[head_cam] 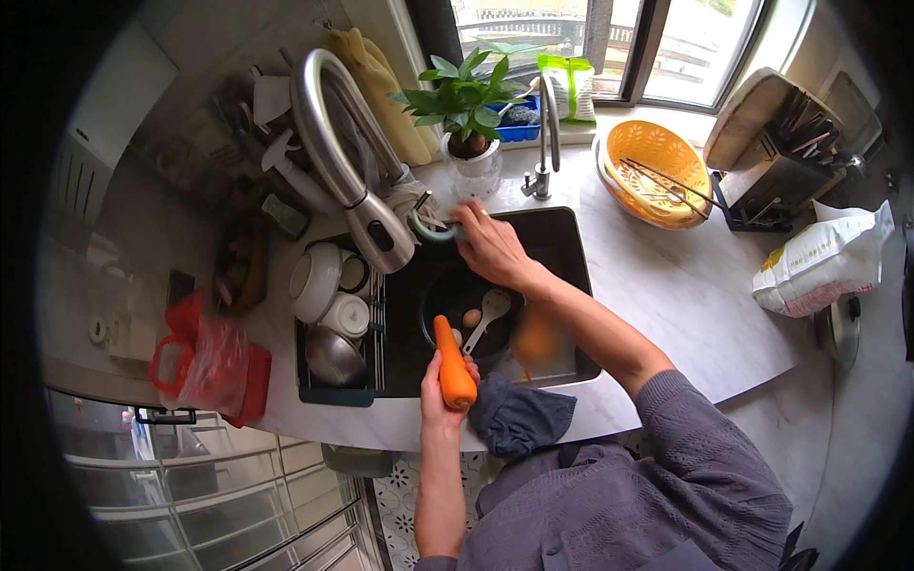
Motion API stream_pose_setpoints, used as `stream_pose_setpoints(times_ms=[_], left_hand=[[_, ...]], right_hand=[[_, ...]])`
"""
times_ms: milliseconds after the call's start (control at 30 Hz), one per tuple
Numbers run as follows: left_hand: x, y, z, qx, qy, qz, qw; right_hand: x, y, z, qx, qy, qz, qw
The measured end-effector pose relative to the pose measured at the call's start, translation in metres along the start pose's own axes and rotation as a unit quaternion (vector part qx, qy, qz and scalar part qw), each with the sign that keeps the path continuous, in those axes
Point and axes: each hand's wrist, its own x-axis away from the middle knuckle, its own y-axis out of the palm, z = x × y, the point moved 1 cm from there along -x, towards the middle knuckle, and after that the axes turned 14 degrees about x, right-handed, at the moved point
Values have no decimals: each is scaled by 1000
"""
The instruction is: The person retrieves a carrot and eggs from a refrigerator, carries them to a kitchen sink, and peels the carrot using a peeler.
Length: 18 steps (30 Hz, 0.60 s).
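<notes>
A smooth orange carrot (455,371) lies in my left hand (439,396), thick end towards me, above the front of the dark sink (550,232). My right hand (493,243) is at the back of the sink, gripping what looks like a Y-shaped peeler (434,232) with a pale green frame; the fingers partly cover it. Below the hands, a dark round pan (435,292) in the sink contains a pale slotted spoon (494,308) and a brown egg-like object (472,317). A blurred orange shape (537,335) shows beside the pan.
A steel faucet (368,214) arches over the sink's left side, near a rack of bowls (314,282). A dark cloth (521,414) drapes over the front edge. Right of the sink stand a yellow colander (643,143) with chopsticks, a knife block (767,182) and a white bag (821,264).
</notes>
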Motion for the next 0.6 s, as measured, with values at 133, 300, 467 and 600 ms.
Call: stream_pose_setpoints(times_ms=[133, 300, 467, 600], left_hand=[[-4, 18, 11, -11, -5, -12, 1000], [-20, 28, 28, -17, 9, -5, 1000], [-70, 26, 32, 19, 26, -23, 999], [-90, 18, 30, 37, -13, -4, 999]], right_hand=[[-54, 26, 3, 18, -20, -20, 999], [-64, 37, -6, 49, -11, -98, 994], [-30, -3, -40, 15, 27, -47, 998], [17, -5, -60, -160, 86, -186, 966]])
